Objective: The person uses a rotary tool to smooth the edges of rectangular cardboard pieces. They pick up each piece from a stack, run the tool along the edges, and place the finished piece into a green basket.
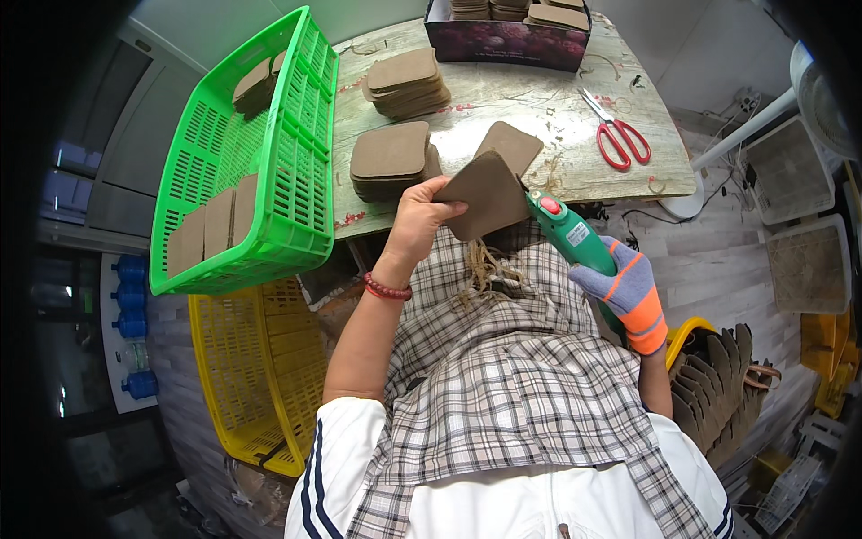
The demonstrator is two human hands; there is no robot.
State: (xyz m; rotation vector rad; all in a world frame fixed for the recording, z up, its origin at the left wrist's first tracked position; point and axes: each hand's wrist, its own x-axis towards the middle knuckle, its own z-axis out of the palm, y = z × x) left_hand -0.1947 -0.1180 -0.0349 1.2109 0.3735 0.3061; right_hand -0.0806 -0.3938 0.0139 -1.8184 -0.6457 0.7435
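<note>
My bare left hand (418, 217) pinches a flat brown pad with rounded corners (489, 199) by its left edge, tilted above my lap at the table's front edge. In my right hand (624, 289), which wears a grey and orange glove, is a green handheld power tool (575, 235) with a red button. Its narrow tip is at the pad's right edge; whether they touch I cannot tell. Behind the held pad, another brown pad (512, 144) lies on the table, partly covered. To the left stand two stacks of similar pads, a nearer stack (389, 153) and a farther stack (404, 76).
Red-handled scissors (621, 144) lie on the worn table (575, 175). A dark box (507, 49) holding pads stands at the back. At left, a green crate (301, 162) holds pads above a yellow crate (229, 377). Brown pieces (709, 391) fill a yellow-rimmed container at right.
</note>
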